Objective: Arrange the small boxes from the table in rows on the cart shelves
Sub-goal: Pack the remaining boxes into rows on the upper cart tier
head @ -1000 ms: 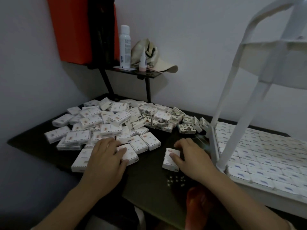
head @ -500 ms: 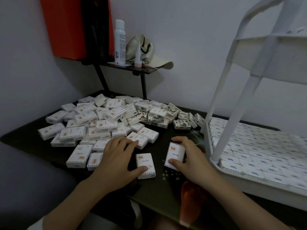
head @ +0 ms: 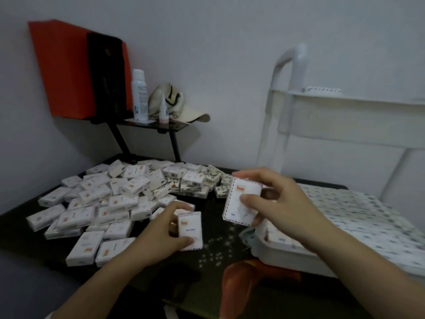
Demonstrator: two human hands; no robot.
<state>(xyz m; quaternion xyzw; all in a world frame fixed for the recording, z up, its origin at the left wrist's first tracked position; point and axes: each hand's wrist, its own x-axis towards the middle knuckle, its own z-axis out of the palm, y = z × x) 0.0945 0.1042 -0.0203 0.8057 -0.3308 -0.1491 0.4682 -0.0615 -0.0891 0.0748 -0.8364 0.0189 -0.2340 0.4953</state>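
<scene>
Your left hand [head: 158,229] grips one small box [head: 190,230], fingers curled behind it and thumb on its lower front, holding it upright just above the tabletop [head: 218,261], left of the cart [head: 296,65]. Your right hand [head: 282,203] pinches a second box [head: 241,203], thumb pressed on its printed face and fingers wrapped over its top and back. That box is raised and slightly tilted, just beside the near left corner of the cart's lower shelf [head: 276,252]. The two held boxes are near each other but apart.

The lower shelf is packed with flat rows of boxes [head: 356,215], edge to edge. On the cart's upper shelf [head: 345,97], a single box [head: 322,89] lies near the left end.

Further left of the cart, a loose pile of boxes [head: 115,199] covers the tabletop, many overlapping and lying at mixed angles. Behind that pile, well left of the cart, a small black stand [head: 161,126] carries a white spray can [head: 139,95], a little bottle [head: 163,109] and a pale cap [head: 179,107], with an orange bag [head: 62,67] against the wall beside them.
</scene>
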